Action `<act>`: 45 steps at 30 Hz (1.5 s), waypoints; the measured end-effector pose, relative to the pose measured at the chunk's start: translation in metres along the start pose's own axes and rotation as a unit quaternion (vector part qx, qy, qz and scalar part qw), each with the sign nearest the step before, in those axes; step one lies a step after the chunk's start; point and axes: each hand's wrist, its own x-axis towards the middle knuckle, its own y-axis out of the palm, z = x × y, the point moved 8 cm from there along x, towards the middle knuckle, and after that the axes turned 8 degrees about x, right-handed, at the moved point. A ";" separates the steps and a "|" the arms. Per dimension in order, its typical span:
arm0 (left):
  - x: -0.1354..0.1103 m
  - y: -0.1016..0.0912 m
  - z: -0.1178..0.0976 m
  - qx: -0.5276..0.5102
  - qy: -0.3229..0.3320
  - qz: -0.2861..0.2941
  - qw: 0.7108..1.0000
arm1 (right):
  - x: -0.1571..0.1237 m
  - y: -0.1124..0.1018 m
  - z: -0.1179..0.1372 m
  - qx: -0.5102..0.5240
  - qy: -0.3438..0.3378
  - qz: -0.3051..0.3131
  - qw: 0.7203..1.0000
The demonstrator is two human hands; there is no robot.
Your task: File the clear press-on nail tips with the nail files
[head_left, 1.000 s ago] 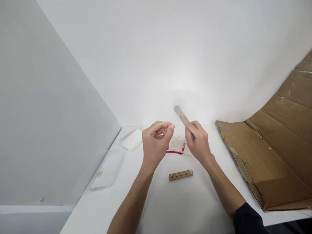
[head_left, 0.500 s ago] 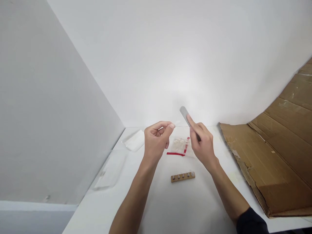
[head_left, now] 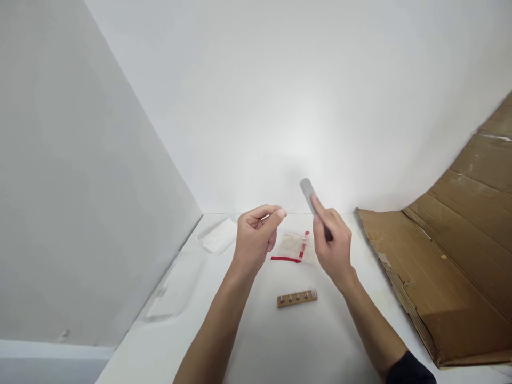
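And we see the file (head_left: 308, 193) farther right of the left hand (head_left: 256, 234) than a second ago, when its end was close by those fingertips; now there's a plain gap. Our left hand keeps its pinch, thumb against forefinger, on a pale sliver (head_left: 289, 209), faint against the wall and held up over the table (head_left: 160, 352). Our right hand (head_left: 333, 242) is still closed round the file, forefinger laid along it. Below, the strip (head_left: 294, 303) lies where it lay, its row of small posts upright, something clear at the right end. Beyond it we have the red-edged bag (head_left: 291, 245), between our hands. On the left sit two clear cases, the far one (head_left: 219, 234) partly behind our left hand, the near one (head_left: 172, 293) by the side panel; cardboard (head_left: 448, 266) fills the right.
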 end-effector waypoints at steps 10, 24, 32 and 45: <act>0.005 0.010 0.004 -0.096 -0.072 0.044 0.992 | -0.007 0.010 0.001 -0.027 -0.076 0.021 0.997; 0.002 0.025 0.014 -0.261 -0.158 0.097 0.947 | -0.012 0.014 -0.001 -0.072 -0.138 -0.008 0.988; 0.001 0.030 0.020 -0.327 -0.220 0.077 0.916 | -0.013 0.018 -0.006 -0.055 -0.136 0.002 0.989; 0.003 0.008 0.005 0.023 0.031 -0.010 0.999 | -0.001 -0.004 -0.052 0.187 0.201 -0.057 0.960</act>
